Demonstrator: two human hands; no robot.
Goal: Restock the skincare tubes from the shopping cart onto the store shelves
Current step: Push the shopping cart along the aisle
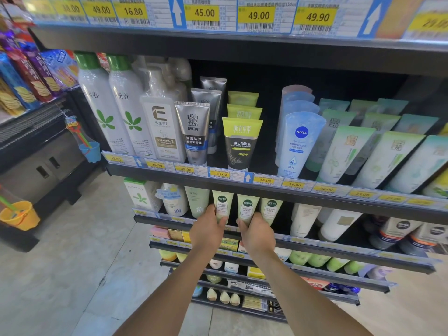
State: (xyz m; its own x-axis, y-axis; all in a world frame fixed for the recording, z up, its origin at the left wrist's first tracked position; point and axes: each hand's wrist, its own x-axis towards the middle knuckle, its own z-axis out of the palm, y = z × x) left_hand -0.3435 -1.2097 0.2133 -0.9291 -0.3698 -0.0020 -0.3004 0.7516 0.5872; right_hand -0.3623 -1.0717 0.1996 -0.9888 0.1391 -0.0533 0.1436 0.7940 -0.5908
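- Tight spot: the upper shelf rail (315, 198) hangs just over the tube tops, and neighbouring products crowd in left and right.
- Left hand (208, 230) curls round the left tube (222, 205); right hand (257, 235) grips the right tube (247, 206) beside it.
- Both tubes stand upright at the lower shelf's near edge, pale green, with round dark logos facing out.

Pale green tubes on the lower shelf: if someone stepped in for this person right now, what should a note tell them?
Left hand grips the left pale green tube; right hand grips the middle pale green tube.
Both stand at the front of the lower shelf, a third matching tube beside them.
Done: these are shelved.
Left: release, fetch more; the cart is out of view, so remaining stock is unknown.
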